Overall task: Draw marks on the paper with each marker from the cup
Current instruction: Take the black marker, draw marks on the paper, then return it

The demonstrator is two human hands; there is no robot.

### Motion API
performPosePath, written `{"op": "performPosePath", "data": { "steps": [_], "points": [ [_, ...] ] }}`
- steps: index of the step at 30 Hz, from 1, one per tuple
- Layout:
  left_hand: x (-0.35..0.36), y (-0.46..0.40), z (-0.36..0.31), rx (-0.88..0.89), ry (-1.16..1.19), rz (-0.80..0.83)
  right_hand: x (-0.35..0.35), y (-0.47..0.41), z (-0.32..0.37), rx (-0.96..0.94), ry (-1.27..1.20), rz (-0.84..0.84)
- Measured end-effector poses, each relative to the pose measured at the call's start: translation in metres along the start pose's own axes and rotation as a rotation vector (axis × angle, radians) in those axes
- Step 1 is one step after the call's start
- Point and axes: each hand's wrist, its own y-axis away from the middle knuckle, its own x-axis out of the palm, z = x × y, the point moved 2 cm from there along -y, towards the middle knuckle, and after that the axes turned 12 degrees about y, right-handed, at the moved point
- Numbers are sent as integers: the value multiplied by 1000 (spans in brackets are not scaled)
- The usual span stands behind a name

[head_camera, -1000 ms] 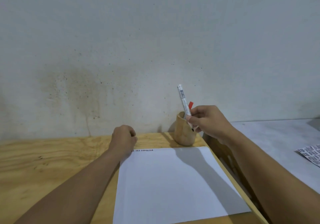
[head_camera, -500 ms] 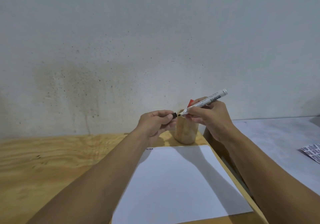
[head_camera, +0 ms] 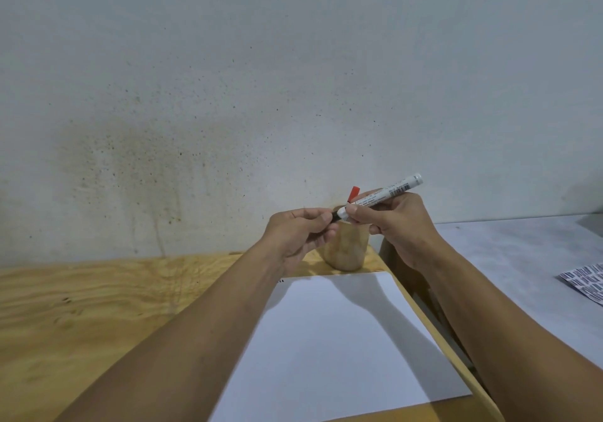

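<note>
My right hand (head_camera: 396, 222) holds a white marker (head_camera: 385, 196) by its barrel, nearly level, above the wooden cup (head_camera: 347, 248). My left hand (head_camera: 301, 232) pinches the marker's black cap (head_camera: 335, 216) at its left end; the cap sits against the barrel. A red-capped marker (head_camera: 353, 193) stands in the cup behind the hands. A white sheet of paper (head_camera: 332, 343) lies flat on the wooden table (head_camera: 98, 317) in front of the cup, with a short row of black marks (head_camera: 280, 280) at its far left edge, partly hidden by my left arm.
The table's right edge (head_camera: 434, 330) runs just beside the paper. Beyond it is a lower grey surface (head_camera: 522, 268) with a printed sheet (head_camera: 584, 283) at the far right. A stained white wall (head_camera: 228, 111) stands right behind the cup.
My right hand lifted the white marker from the cup and tipped it from upright to nearly level. My left hand left the paper and closed on the black cap.
</note>
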Motion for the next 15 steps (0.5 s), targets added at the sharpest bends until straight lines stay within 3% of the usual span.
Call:
{"op": "performPosePath", "data": {
  "steps": [11, 15],
  "points": [
    [15, -1, 5, 183, -84, -35, 3, -3, 1, 36, -132, 45],
    [14, -10, 6, 309, -441, -85, -14, -23, 16, 55, -46, 31]
  ]
}}
